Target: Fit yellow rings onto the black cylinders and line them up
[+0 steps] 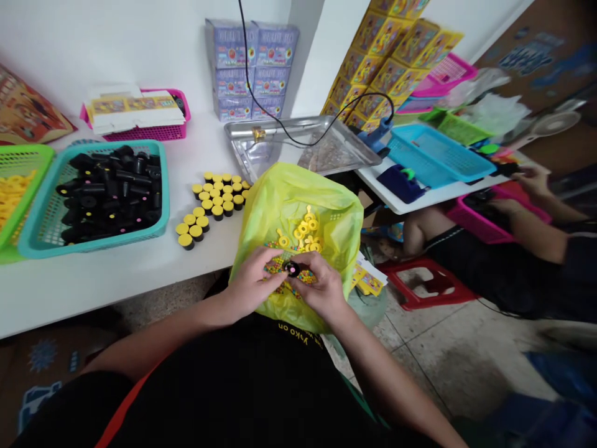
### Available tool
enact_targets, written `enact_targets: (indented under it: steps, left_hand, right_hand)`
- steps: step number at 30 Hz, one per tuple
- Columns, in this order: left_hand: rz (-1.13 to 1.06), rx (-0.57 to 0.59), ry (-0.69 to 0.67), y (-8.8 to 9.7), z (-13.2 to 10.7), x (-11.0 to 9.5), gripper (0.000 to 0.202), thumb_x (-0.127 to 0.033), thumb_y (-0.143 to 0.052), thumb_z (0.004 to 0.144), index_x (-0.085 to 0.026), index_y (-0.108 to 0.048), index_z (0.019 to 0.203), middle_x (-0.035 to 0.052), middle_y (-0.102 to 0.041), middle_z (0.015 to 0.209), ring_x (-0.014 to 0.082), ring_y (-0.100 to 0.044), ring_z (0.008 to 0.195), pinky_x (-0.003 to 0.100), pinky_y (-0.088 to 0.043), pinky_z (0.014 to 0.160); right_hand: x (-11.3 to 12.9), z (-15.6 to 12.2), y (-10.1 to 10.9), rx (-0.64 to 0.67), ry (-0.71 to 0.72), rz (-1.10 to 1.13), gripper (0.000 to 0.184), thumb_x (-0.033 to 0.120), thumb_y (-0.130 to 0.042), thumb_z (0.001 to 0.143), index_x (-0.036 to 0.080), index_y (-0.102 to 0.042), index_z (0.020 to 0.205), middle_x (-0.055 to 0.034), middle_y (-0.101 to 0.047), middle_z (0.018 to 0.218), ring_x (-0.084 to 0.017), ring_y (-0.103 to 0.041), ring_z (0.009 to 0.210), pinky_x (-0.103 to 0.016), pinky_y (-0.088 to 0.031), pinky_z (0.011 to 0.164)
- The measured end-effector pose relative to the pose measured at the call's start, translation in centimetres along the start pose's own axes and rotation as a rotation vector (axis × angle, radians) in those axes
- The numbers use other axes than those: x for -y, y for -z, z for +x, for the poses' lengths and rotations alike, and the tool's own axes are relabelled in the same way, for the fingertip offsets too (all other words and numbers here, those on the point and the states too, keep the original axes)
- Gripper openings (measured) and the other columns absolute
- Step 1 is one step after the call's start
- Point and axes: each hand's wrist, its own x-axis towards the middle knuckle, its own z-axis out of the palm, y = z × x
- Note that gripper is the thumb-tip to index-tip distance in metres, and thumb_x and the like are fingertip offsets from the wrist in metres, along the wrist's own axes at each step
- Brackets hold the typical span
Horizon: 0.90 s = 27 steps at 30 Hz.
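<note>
My left hand [254, 283] and my right hand [319, 283] meet over a yellow-green plastic bag [280, 199] in my lap. Together their fingertips pinch a small black cylinder part [291, 269] with a pink dot on its end. Inside the bag lie yellow ring pieces [305, 230] and small coloured beads. On the white table [93, 274] to the left stand several finished black parts with yellow caps [212, 205]. A teal basket [41, 236] holds a heap of black cylinder parts [112, 190].
A green basket [28, 158] with yellow rings sits at far left, a pink basket [153, 132] and purple boxes [252, 68] at the back. A metal tray [242, 134], yellow boxes [396, 56] and a blue basket [448, 155] lie right. Another person [513, 236] sits beside a red stool [426, 283].
</note>
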Motion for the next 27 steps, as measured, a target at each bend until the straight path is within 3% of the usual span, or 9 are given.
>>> enact_targets:
  steps: [4, 7, 10, 13, 15, 17, 20, 23, 27]
  left_hand:
    - [-0.042, 0.125, -0.005, -0.7, 0.4, 0.3, 0.033, -0.026, -0.072, 0.081, -0.018, -0.065, 0.112, 0.0075, -0.065, 0.105, 0.0198, -0.065, 0.095, 0.032, -0.057, 0.076]
    - [-0.055, 0.041, 0.015, -0.9, 0.4, 0.8, 0.029, -0.03, -0.075, 0.08, -0.017, -0.065, 0.104, 0.0059, -0.066, 0.096, 0.0184, -0.065, 0.088, 0.031, -0.056, 0.075]
    - [-0.128, -0.038, 0.151, -0.9, 0.2, 1.3, 0.029, -0.038, -0.073, 0.082, -0.018, -0.06, 0.098, 0.002, -0.064, 0.083, 0.0158, -0.064, 0.071, 0.027, -0.054, 0.06]
    - [-0.136, -0.075, 0.226, -1.0, 0.2, 1.3, 0.03, -0.044, -0.07, 0.084, -0.02, -0.054, 0.094, -0.0016, -0.06, 0.074, 0.0151, -0.062, 0.062, 0.023, -0.046, 0.048]
    - [-0.09, -0.062, 0.208, -1.0, 0.2, 1.2, 0.028, -0.042, -0.071, 0.084, -0.02, -0.055, 0.09, -0.003, -0.057, 0.07, 0.014, -0.06, 0.06, 0.022, -0.042, 0.047]
    - [-0.066, -0.047, 0.185, -1.1, 0.3, 1.1, 0.027, -0.04, -0.072, 0.082, -0.02, -0.055, 0.086, -0.0041, -0.056, 0.067, 0.0124, -0.057, 0.057, 0.022, -0.04, 0.048]
    - [-0.1, -0.042, 0.182, -1.4, 0.2, 1.0, 0.028, -0.039, -0.073, 0.08, -0.02, -0.053, 0.084, -0.0049, -0.055, 0.066, 0.0108, -0.053, 0.053, 0.022, -0.04, 0.049]
    - [-0.188, -0.03, 0.219, -1.7, 0.2, 1.1, 0.03, -0.04, -0.075, 0.078, -0.02, -0.053, 0.084, -0.0057, -0.055, 0.063, 0.01, -0.052, 0.05, 0.023, -0.04, 0.048]
    - [-0.281, -0.024, 0.222, -2.0, 0.5, 1.8, 0.033, -0.04, -0.078, 0.074, -0.019, -0.056, 0.086, -0.0049, -0.057, 0.064, 0.0108, -0.054, 0.052, 0.024, -0.042, 0.05]
  right_hand:
    - [0.9, 0.0, -0.5, -0.048, 0.041, 0.018, 0.013, 0.024, -0.065, 0.082, 0.023, -0.062, 0.095, -0.0037, -0.069, 0.089, -0.019, -0.066, 0.078, -0.035, -0.055, 0.074]
    - [0.2, 0.2, -0.5, 0.009, 0.021, 0.08, 0.018, 0.023, -0.066, 0.081, 0.023, -0.061, 0.098, -0.0044, -0.069, 0.092, -0.02, -0.067, 0.081, -0.036, -0.055, 0.076]
    - [-1.4, 1.7, -0.2, 0.178, -0.054, 0.135, 0.022, 0.024, -0.066, 0.081, 0.021, -0.061, 0.102, -0.0045, -0.07, 0.092, -0.019, -0.068, 0.081, -0.034, -0.056, 0.076]
    - [-2.7, 4.5, -0.3, 0.2, -0.206, -0.197, 0.016, 0.025, -0.064, 0.085, 0.018, -0.063, 0.099, -0.0068, -0.07, 0.091, -0.02, -0.068, 0.079, -0.033, -0.054, 0.075]
    - [-3.0, 6.5, -0.9, 0.21, -0.258, -0.512, 0.018, 0.029, -0.063, 0.09, 0.017, -0.065, 0.103, -0.0118, -0.071, 0.101, -0.023, -0.069, 0.086, -0.034, -0.052, 0.078]
    - [-2.7, 7.9, -1.7, 0.311, -0.26, -0.726, 0.024, 0.033, -0.061, 0.094, 0.015, -0.065, 0.11, -0.0162, -0.07, 0.112, -0.026, -0.07, 0.095, -0.034, -0.051, 0.081]
    - [-2.1, 8.6, -2.7, 0.426, -0.235, -0.826, 0.02, 0.025, -0.054, 0.098, 0.012, -0.065, 0.107, -0.019, -0.071, 0.109, -0.028, -0.071, 0.096, -0.033, -0.05, 0.079]
    - [-2.3, 8.3, -2.9, 0.433, -0.217, -0.827, 0.019, 0.014, -0.051, 0.095, 0.009, -0.065, 0.106, -0.0211, -0.072, 0.104, -0.029, -0.073, 0.092, -0.033, -0.05, 0.076]
    - [-3.3, 8.0, -3.4, 0.387, -0.208, -0.889, 0.02, 0.022, -0.058, 0.093, 0.011, -0.064, 0.109, -0.0217, -0.071, 0.104, -0.03, -0.073, 0.084, -0.034, -0.05, 0.067]
